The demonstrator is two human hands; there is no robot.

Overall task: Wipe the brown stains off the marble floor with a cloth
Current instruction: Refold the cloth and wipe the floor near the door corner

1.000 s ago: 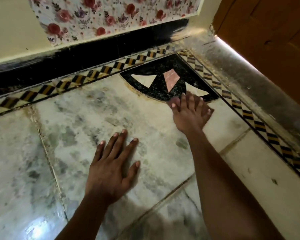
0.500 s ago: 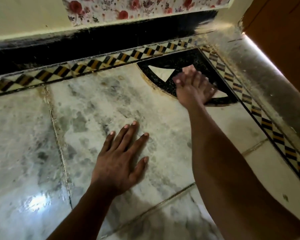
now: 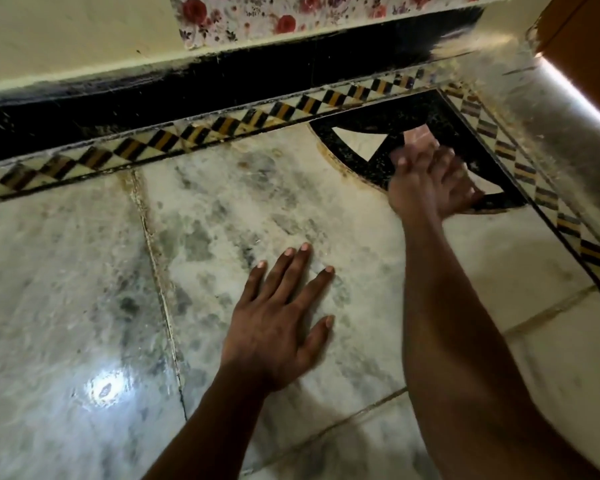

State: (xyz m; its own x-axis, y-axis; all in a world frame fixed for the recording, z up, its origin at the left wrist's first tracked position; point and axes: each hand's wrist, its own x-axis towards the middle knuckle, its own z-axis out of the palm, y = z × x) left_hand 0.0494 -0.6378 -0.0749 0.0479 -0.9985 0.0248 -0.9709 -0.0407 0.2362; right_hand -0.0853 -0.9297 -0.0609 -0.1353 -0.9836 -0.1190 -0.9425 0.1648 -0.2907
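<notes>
Staying flat, left hand (image 3: pixel 278 327); right hand (image 3: pixel 426 183) rubs farther up black inlay (image 3: pixel 361 161)

Dim indoor light overall. Hard white glare spot on the marble floor (image 3: pixel 104 389) near its lower left edge. Bright strip of light leaks under the wooden door (image 3: pixel 582 46) at upper right. My right hand (image 3: pixel 430 181) is motion-blurred; my left hand (image 3: pixel 278 327) is sharp, soft shadow beneath it. Wide-angle bending at the frame edges.
</notes>
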